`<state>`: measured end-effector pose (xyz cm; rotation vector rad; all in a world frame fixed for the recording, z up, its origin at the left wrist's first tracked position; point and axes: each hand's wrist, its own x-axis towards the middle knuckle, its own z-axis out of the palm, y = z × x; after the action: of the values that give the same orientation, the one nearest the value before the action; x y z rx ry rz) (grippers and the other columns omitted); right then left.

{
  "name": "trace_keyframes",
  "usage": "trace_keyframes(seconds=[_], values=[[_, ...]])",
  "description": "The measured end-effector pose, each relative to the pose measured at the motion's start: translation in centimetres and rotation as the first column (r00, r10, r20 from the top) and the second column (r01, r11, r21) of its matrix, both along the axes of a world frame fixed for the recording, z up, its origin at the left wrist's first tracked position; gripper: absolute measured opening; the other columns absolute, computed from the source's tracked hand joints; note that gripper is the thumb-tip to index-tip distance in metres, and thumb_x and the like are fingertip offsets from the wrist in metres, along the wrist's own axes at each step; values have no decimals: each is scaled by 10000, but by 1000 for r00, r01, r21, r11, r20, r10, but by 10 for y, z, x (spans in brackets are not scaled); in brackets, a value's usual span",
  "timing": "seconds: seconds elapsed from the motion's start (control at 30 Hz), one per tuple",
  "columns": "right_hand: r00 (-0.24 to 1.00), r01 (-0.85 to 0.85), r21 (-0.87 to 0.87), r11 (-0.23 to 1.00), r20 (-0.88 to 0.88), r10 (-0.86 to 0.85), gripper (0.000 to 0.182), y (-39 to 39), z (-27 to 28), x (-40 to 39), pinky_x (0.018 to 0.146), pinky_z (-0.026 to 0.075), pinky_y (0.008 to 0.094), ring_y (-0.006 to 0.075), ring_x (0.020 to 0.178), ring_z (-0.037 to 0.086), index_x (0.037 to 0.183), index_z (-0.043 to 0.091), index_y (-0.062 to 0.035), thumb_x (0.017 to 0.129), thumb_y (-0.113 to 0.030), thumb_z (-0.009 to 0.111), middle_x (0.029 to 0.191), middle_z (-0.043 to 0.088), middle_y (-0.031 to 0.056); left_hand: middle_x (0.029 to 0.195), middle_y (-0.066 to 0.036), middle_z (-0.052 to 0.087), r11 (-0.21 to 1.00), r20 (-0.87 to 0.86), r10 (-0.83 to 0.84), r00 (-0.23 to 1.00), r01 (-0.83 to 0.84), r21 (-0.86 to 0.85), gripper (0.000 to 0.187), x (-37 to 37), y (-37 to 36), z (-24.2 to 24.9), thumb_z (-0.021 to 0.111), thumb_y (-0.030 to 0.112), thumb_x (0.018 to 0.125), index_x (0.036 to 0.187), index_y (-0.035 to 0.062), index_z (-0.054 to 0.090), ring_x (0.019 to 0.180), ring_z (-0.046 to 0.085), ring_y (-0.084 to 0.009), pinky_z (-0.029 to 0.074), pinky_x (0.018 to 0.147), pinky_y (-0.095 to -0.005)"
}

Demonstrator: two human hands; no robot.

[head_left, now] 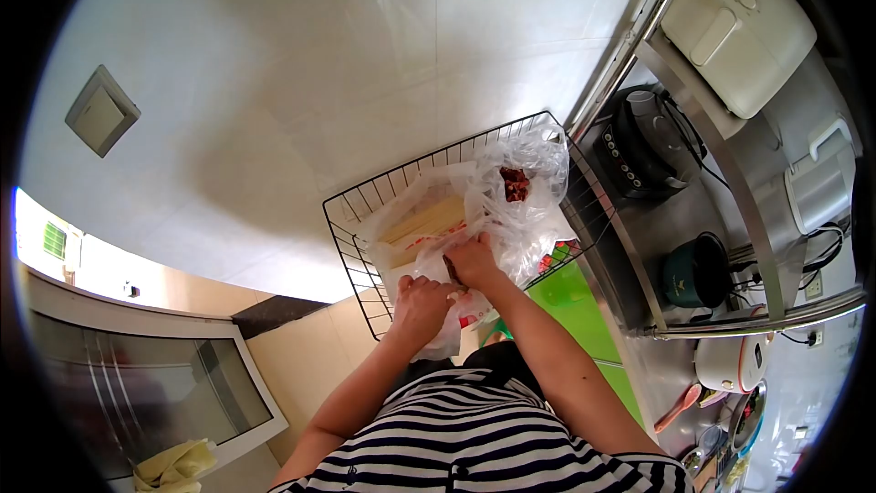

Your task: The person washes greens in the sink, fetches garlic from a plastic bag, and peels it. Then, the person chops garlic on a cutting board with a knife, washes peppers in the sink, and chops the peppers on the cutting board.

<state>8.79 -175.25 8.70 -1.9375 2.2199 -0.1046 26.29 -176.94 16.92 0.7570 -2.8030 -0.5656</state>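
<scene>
My left hand (422, 308) is closed on the near end of a white plastic bag (401, 258). Just right of it, my right hand (473, 262) grips the same bag with curled fingers, and something small and dark shows by its fingertips. Long pale-yellow strips (429, 219), like dried noodles, show inside the bag. It lies in a black wire basket (392, 180) against the wall. Beyond my right hand, a crumpled clear plastic bag (545, 151) holds dark red pieces (515, 184), too small to name surely.
Right of the basket stands a metal shelf (766, 265) with a black appliance (639, 146), a dark green pot (693, 271) and a cream appliance (739, 27). Below are a white rice cooker (730, 362) and a pink spoon (678, 408). A glazed door (155, 393) is at left.
</scene>
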Motion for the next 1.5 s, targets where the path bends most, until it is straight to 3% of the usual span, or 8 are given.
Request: trace_keyframes(seconds=[0.27,0.37,0.43,0.53,0.77,0.83,1.13,1.5], values=[[857,16,-198,980,508,89,159,35,52,-14,773,474,412,264,844,632,918,633,-50,783,-133,639,900,638,111,955,-105,639,985,-275,134,952,-99,139,226,-5,-4,11,630,155,832,1040,66,625,869,609,-249,407,825,-386],[608,205,-92,974,792,-53,234,50,89,-6,737,525,318,234,819,649,1002,625,-7,786,-79,682,925,626,110,989,-112,625,826,-347,367,863,-131,548,236,-11,-7,6,571,132,902,1110,21,567,865,629,-215,470,728,-332],[540,253,-118,960,841,-38,264,54,97,-1,759,519,288,184,823,638,1078,628,-24,817,-37,661,954,627,88,961,-85,620,453,-267,520,811,4,892,228,-14,-11,5,532,129,942,1136,12,545,858,633,-155,477,636,-264],[473,244,-105,964,881,-24,269,51,98,4,744,523,284,174,810,632,1093,627,-24,825,-29,650,964,631,80,943,-59,611,198,-163,601,782,52,979,213,-19,-13,14,527,133,948,1122,12,547,827,614,-124,471,646,-251],[321,277,-43,960,946,-50,256,46,89,-4,749,515,309,215,791,638,1068,659,-64,812,-58,660,802,631,87,838,-64,623,119,-170,675,718,122,985,227,-11,-19,2,617,115,885,1080,12,561,706,589,-124,470,597,-250],[795,200,-145,969,602,-73,182,37,60,-10,735,507,348,278,774,637,965,686,-55,789,-87,654,785,644,132,823,-53,615,30,-122,707,697,142,989,231,-8,-20,0,626,114,881,1080,19,559,691,577,-118,473,610,-244],[997,43,129,991,-75,-33,143,-1,29,15,687,511,381,287,814,661,818,720,-99,725,-146,622,838,683,124,913,-59,617,0,-119,710,695,168,986,234,-1,-22,2,616,126,892,1098,44,541,759,587,-129,492,685,-255],[987,65,225,972,-160,-29,174,-9,9,20,822,435,377,238,913,653,852,710,-130,700,-209,675,899,691,82,919,-65,615,28,-134,692,710,159,987,249,-2,-23,-6,614,122,895,1116,36,537,775,593,-139,500,703,-267]])
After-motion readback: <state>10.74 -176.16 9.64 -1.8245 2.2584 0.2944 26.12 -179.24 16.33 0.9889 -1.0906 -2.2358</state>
